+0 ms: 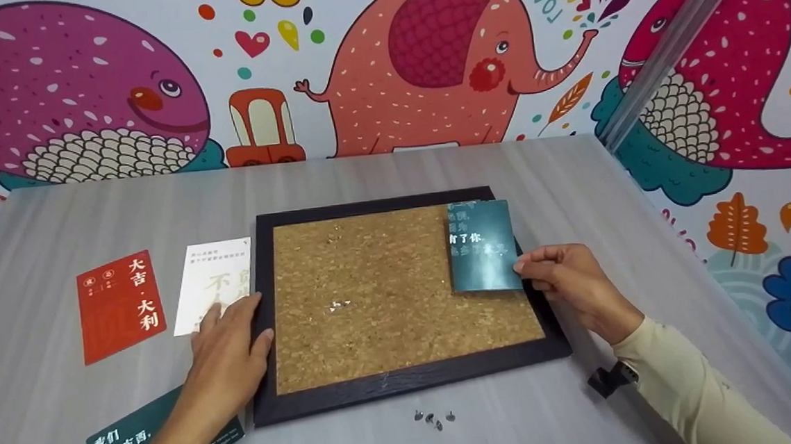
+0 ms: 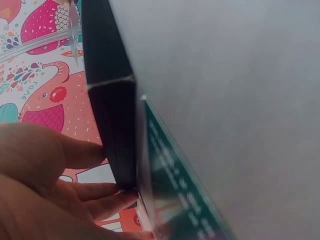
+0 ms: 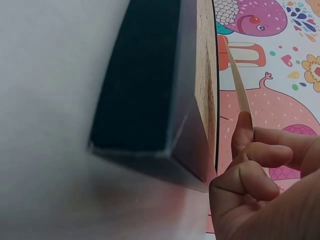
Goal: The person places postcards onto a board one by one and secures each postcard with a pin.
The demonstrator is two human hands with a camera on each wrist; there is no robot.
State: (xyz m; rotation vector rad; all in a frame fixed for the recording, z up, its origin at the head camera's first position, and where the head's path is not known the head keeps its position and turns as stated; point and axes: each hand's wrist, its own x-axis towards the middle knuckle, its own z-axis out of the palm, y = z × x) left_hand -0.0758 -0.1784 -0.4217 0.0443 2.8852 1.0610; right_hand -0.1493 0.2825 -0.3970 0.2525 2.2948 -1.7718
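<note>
A cork board [image 1: 372, 279] with a dark frame [image 1: 407, 385] lies on the table. My right hand [image 1: 581, 285] pinches the right edge of a small teal card [image 1: 486, 268] with white writing. That card hangs over the board's right side; in the right wrist view the card [image 3: 237, 77] appears edge-on, raised above the cork. My left hand [image 1: 227, 349] rests against the frame's left edge with its fingers extended. The left wrist view shows its fingers [image 2: 92, 192] touching the dark frame [image 2: 115, 130]. Several metal thumbtacks [image 1: 431, 419] lie in front of the board.
Left of the board are a white card [image 1: 214, 269], partly behind my left fingers, and a red card [image 1: 119, 304]. Nearer me lies a larger green card [image 1: 121, 433], partly under my left forearm. A wall with painted animals [image 1: 426, 59] stands behind the table.
</note>
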